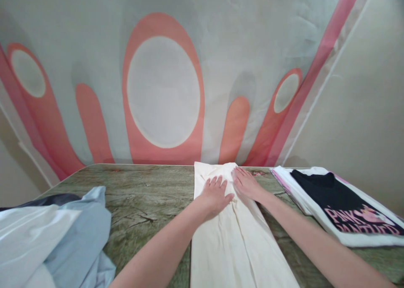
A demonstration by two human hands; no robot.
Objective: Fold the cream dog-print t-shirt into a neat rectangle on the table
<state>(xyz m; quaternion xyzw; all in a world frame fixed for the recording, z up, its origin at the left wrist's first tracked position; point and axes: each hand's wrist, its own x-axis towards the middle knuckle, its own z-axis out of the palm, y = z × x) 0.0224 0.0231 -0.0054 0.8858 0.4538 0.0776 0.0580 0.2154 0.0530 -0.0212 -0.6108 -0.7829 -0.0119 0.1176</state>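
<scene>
A long cream garment (217, 254), probably trousers, lies lengthwise on the table from the near edge of the view to the far table edge. Creases and a fold line run down its middle. My left hand (214, 197) lies flat on its upper part, fingers spread. Near its top right edge rests my right hand (248, 185), palm down with the fingers stretched out. Neither hand grips the cloth. Part of the garment is hidden under my hands and forearms.
A wood-patterned table (148, 195) bears everything. At the left is a loose heap of light blue and white clothes (78, 233), with something dark behind. Folded shirts, topped by a black printed T-shirt (315, 187), lie at the right. A pink-and-grey wall hanging (164, 155) stands behind.
</scene>
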